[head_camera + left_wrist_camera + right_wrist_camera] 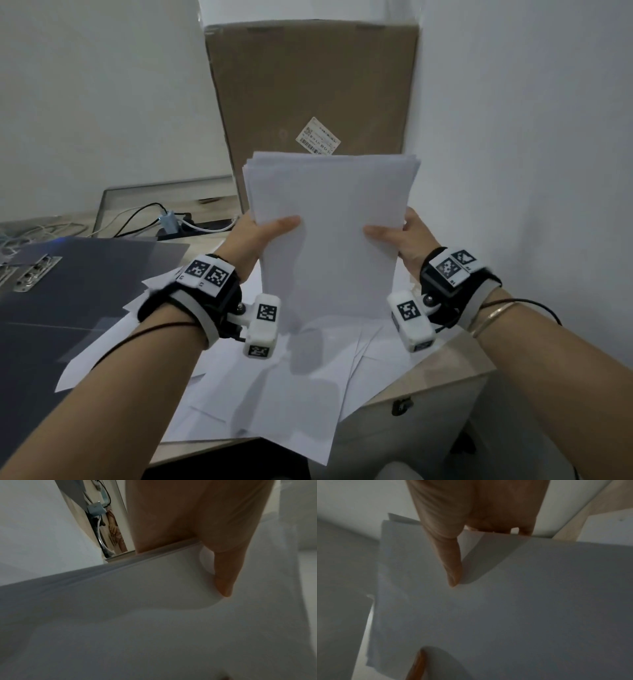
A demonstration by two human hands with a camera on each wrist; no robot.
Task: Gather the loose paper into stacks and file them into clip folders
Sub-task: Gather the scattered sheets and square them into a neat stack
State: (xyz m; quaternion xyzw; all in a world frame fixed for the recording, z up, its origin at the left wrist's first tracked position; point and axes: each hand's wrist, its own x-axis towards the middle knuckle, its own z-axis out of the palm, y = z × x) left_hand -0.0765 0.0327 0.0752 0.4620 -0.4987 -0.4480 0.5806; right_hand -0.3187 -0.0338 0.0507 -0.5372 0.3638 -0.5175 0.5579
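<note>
Standing upright on the loose sheets (pixel 291 387), a paper stack (pixel 329 233) is pinched at its sides. Left hand (pixel 263 236) and right hand (pixel 400 240) both clamp it, thumbs in front.

My forearms are bare. Each wrist wears a black-and-white strap (pixel 178 308) carrying white blocks printed with black square markers (pixel 263 313). A thin black cable (pixel 534 303) and a gold bangle (pixel 493 313) cross my right wrist.
</note>
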